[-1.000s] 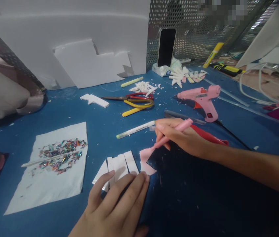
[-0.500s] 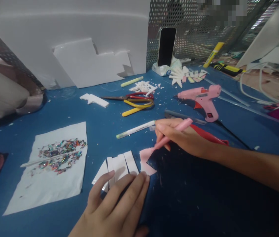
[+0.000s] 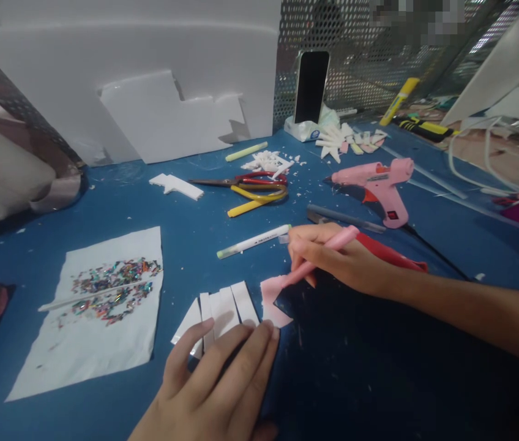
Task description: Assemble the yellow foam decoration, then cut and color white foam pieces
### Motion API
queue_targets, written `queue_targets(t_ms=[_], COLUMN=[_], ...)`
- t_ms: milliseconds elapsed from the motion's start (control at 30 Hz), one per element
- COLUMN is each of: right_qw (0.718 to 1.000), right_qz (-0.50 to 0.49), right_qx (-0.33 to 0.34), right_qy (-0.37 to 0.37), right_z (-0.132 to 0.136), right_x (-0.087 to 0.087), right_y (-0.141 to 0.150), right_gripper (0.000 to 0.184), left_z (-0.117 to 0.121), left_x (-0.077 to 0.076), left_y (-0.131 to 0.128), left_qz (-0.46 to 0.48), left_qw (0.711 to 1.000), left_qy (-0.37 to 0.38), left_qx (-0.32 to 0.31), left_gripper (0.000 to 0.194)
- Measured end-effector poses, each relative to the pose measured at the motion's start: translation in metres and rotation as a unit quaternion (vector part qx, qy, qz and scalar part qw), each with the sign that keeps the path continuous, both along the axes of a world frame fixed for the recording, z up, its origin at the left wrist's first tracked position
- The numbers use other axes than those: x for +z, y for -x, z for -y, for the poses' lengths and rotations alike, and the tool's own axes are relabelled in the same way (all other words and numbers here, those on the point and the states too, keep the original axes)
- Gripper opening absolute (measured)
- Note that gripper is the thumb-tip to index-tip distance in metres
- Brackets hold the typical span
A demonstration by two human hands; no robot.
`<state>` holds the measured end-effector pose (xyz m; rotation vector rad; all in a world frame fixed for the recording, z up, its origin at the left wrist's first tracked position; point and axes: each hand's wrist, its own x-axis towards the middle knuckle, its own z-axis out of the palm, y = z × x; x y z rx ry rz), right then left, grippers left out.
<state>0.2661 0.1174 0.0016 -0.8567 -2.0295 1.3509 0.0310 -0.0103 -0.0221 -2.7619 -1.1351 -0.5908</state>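
Between the fingers of my right hand (image 3: 321, 254) is a pink marker (image 3: 344, 237), slanted with its lower end on the upper edge of a small pink piece (image 3: 274, 300). My left hand (image 3: 223, 373) lies with its fingers stretched out. Its fingertips press the near edge of the pink piece and the near ends of several white strips (image 3: 227, 306) side by side. Part of the strips is hidden under those fingers. A white pen (image 3: 253, 242) with green ends lies just left of my right hand.
Left is a white sheet (image 3: 98, 355) with coloured glitter flakes (image 3: 117, 275) and a thin stick. Farther back are scissors (image 3: 241, 182), a yellow marker (image 3: 245, 208), white scraps (image 3: 266, 162), a pink glue gun (image 3: 374, 184), a propped phone (image 3: 311, 89) and a yellow-black cutter (image 3: 425, 128).
The pink marker's lower end has shifted slightly left and down on the pink piece, with my right hand tilting along. My left hand stays in place.
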Motion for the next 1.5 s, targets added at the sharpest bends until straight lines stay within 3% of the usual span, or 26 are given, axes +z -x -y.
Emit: queue_targets(t_ms=[400, 533, 667, 767, 900, 1067, 1400, 1500], right_qw=[1.000, 1.000, 0.999, 0.998, 0.999, 0.995, 0.998, 0.995], right_qz=[-0.007, -0.010, -0.015, -0.024, -0.018, -0.035, -0.012, -0.018], right_qx=[0.003, 0.025, 0.020, 0.051, 0.025, 0.049, 0.032, 0.071], right_qy=[0.013, 0.013, 0.025, 0.040, 0.037, 0.074, 0.046, 0.072], right_z=[0.0004, -0.0005, -0.0014, -0.0015, -0.0012, -0.0001, 0.0007, 0.0025], right_x=[-0.0005, -0.0014, -0.0020, -0.0019, -0.0017, -0.0017, 0.0003, 0.0036], right_y=[0.0003, 0.0005, 0.0005, 0.0003, 0.0004, 0.0004, 0.0005, 0.0004], right_gripper=[0.038, 0.045, 0.037, 0.042, 0.034, 0.038, 0.035, 0.037], left_z=[0.0005, 0.0011, 0.0011, 0.0006, -0.0001, 0.0003, 0.0001, -0.0011], left_x=[-0.0011, -0.0009, 0.0003, 0.0015, 0.0022, 0.0015, 0.0014, -0.0015], left_y=[0.0000, 0.0003, 0.0005, 0.0005, 0.0001, -0.0006, -0.0002, -0.0020], left_qz=[-0.003, -0.004, 0.005, 0.008, 0.004, 0.015, 0.007, 0.030], left_qw=[1.000, 1.000, 1.000, 1.000, 1.000, 1.000, 1.000, 1.000], left_qy=[0.004, -0.001, -0.001, 0.006, 0.004, 0.003, 0.004, -0.010], left_qx=[0.003, 0.001, -0.004, -0.004, -0.007, 0.002, -0.004, 0.000], left_gripper=[0.039, 0.040, 0.038, 0.039, 0.039, 0.037, 0.038, 0.037])
